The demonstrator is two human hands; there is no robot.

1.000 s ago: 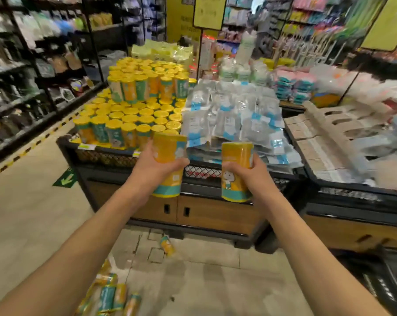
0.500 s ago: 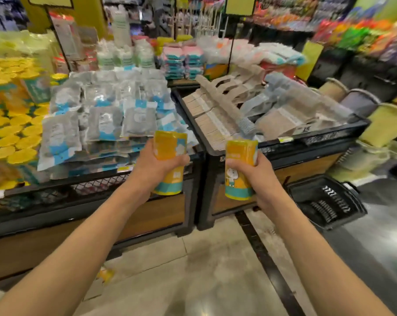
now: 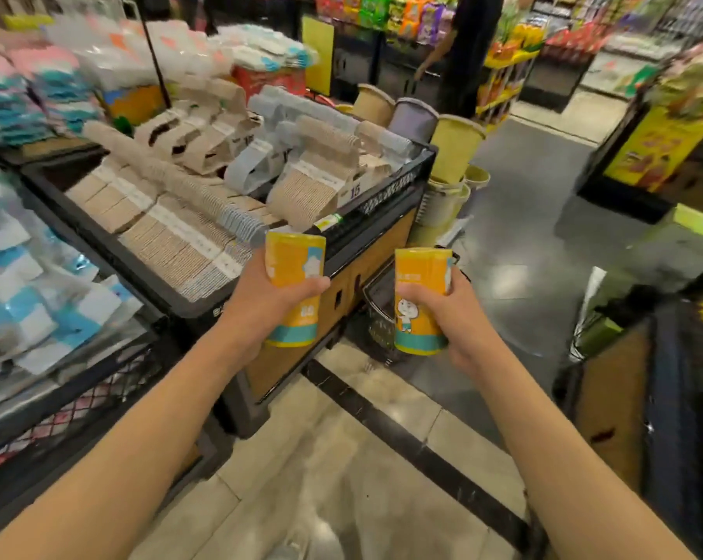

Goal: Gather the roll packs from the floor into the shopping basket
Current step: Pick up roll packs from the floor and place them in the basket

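I see my left hand (image 3: pixel 260 305) wrapped around one yellow roll pack (image 3: pixel 294 289), held upright just left of the frame's centre, thumb across its front. My right hand (image 3: pixel 446 317) grips a second roll pack (image 3: pixel 421 301) (the one with a cartoon figure on its label), also upright, just right of centre. The two packs are apart, side by side. Between and behind them, low on the floor, I can make out part of the dark shopping basket (image 3: pixel 378 301), mostly hidden by the right pack and hand. The display bin (image 3: pixel 366 220) of beige goods fills the upper left. Stacked buckets (image 3: pixel 454 147) stand by its far corner.
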